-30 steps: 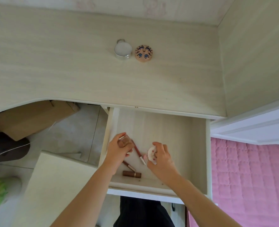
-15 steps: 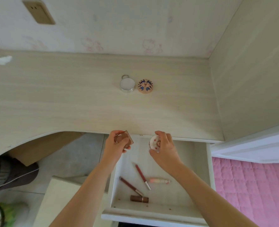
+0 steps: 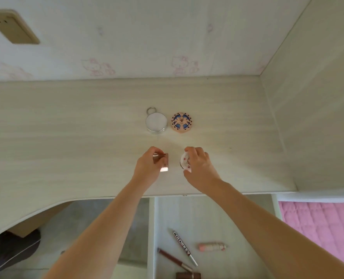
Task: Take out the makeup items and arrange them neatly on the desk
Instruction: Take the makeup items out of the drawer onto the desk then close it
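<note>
Both hands have come up from the drawer point(image 3: 211, 214) to the bench point(image 3: 66, 137), left hand point(image 3: 147, 168) fingers gripping a brown case point(image 3: 161, 161), right hand point(image 3: 199, 168) gripping a round compact point(image 3: 184, 161), ready to set down.

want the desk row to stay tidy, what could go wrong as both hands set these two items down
1. The right hand holds the round white compact tilted on edge; released so, it might roll or flop.
2. The left hand covers much of the small brown case, so it may land askew to the silver tin and patterned compact.
</note>
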The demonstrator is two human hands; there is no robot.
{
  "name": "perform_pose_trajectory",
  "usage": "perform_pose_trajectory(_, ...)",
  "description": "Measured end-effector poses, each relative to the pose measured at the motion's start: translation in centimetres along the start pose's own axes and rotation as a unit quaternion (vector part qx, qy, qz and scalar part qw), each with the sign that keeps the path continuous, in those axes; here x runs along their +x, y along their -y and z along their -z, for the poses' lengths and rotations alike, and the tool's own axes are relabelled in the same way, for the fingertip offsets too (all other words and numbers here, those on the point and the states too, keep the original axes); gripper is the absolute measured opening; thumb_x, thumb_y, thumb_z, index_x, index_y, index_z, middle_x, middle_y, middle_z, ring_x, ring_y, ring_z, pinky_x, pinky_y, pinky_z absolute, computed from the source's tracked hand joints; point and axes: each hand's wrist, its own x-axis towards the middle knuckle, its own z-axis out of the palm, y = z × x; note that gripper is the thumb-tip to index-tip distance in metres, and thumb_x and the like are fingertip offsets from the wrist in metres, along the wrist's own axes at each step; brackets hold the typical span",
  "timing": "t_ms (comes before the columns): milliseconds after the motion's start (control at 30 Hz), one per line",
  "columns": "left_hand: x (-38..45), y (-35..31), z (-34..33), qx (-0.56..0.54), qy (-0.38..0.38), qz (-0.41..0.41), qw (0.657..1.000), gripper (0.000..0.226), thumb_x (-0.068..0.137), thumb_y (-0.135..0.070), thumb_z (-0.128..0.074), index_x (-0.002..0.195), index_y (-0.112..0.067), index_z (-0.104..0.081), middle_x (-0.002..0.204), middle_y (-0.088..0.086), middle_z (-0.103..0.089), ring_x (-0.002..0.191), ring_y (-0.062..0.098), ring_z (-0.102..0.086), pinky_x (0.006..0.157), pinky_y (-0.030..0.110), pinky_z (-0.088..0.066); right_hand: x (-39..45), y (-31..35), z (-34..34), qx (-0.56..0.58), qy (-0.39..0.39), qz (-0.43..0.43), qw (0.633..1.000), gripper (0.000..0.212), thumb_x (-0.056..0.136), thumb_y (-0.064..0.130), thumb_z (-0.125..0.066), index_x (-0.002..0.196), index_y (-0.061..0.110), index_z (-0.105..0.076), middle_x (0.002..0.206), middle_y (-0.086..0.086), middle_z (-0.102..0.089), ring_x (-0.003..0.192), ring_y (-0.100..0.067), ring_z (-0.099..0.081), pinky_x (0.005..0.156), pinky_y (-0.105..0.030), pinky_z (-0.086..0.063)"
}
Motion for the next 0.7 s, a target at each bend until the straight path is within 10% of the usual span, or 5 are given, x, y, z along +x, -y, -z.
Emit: perform_pose_trajectory(700,-0.6,2.7,-0.9,0.348,-0.108,-0.188,0.912,0.040,0.095,-0.024,-0.051,0.133,-0.014,-0.053,0.136,0.006,-0.050,0.120,0.033,-0.045,0.095,0.041,-0.042,1.8,0.2,-2.4,-0.103,-0.016,0.032,0.994,0.077,0.087,0.013,-0.061,0.151,0.017,-0.017,0.148,-0.003,-0.025,0.124,-0.028,-0.034,0.099,-0.029,-0.043)
